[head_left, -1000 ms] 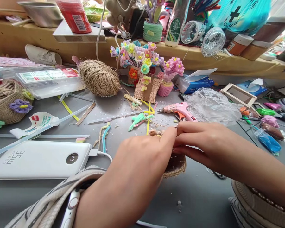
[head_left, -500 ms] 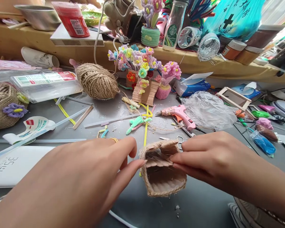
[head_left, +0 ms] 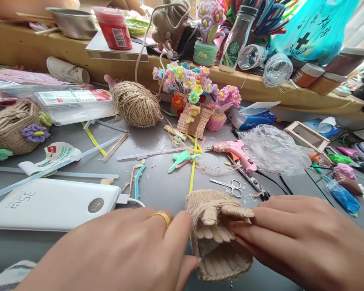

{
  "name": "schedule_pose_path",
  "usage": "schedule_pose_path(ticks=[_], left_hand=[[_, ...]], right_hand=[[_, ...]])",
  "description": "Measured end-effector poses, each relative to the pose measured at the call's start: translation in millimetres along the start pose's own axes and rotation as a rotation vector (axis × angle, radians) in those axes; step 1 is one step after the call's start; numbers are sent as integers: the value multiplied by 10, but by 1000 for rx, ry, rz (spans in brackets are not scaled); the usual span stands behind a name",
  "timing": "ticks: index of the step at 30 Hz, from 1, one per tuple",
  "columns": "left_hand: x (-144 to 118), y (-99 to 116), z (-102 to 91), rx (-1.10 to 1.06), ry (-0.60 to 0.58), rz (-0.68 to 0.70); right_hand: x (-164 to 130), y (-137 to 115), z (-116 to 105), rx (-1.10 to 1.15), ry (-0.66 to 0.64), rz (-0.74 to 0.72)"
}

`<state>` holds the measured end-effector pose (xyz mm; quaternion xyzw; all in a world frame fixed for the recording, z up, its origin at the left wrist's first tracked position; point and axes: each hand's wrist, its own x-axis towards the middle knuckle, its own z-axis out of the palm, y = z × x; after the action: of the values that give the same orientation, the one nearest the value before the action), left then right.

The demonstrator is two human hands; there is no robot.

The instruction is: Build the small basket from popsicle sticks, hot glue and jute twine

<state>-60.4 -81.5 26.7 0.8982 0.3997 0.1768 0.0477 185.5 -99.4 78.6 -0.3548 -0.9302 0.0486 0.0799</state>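
A small twine-wrapped box (head_left: 226, 268), lined with pale wooden craft sticks, is tilted with its open mouth toward me. My left hand (head_left: 133, 246) grips its left side, thumb at the left rim and index finger by the upper corner; a gold ring is on one finger. On the other side, my right hand (head_left: 294, 242) pinches the right edge near a twine-wrapped flap (head_left: 236, 211). Rounded stick ends (head_left: 215, 233) show inside the mouth. Small scissors (head_left: 230, 186) lie just behind the box, and a pink glue gun (head_left: 235, 153) rests farther back.
A white power bank (head_left: 54, 204) with a plugged cable lies left. Behind are a twine ball (head_left: 136, 104), a popsicle-stick stand with fuzzy flowers (head_left: 195, 121), and crumpled plastic (head_left: 273, 147). Glue sticks and scraps litter the grey table. Jars and a glass bottle (head_left: 238, 40) line the back ledge.
The box has turned, showing its twine-covered upper side and stick ends more. Both hands have shifted lower in view with it. The scissors and power bank are now more exposed.
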Motion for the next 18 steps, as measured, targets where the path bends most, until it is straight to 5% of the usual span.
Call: schedule_pose_path(ticks=[4, 15, 18], left_hand=[[76, 54, -11, 145, 278, 184], [144, 113, -103, 173, 260, 224], [201, 103, -100, 109, 105, 188]], right_hand=[[6, 20, 35, -46, 25, -16], [14, -12, 33, -73, 66, -40], [50, -19, 21, -72, 53, -39]])
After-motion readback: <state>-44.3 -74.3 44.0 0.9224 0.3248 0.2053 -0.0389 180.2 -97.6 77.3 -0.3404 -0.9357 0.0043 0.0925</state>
